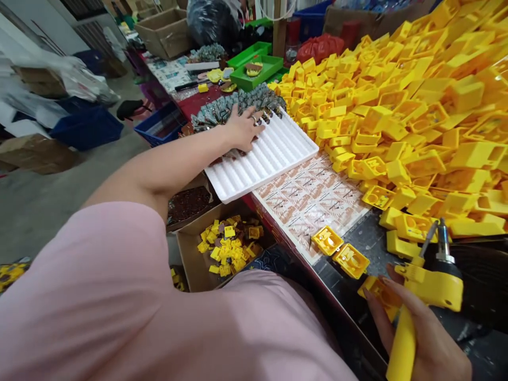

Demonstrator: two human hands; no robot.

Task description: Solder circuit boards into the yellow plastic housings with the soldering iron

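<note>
My left hand [244,129] reaches far out with its fingers spread over a heap of small grey-green parts [222,111], at the far end of a white ridged tray [257,164]. A few small dark pieces sit in that tray's grooves beside my fingertips. At the lower right, my right hand [428,328] is closed round a yellow plastic case [383,296], thumb and fingers at its sides. Across the same hand lies a yellow-handled tool [402,344]; its exact kind is unclear. Near it, an open yellow case half pair [351,260] rests on the dark bench.
A large heap of yellow cases [416,116] covers the right side. Below the bench edge stands a cardboard box [190,264] with small yellow pieces. Printed sheets [317,201] lie beside the tray. Green trays [257,71] and a cardboard carton [166,34] stand farther back.
</note>
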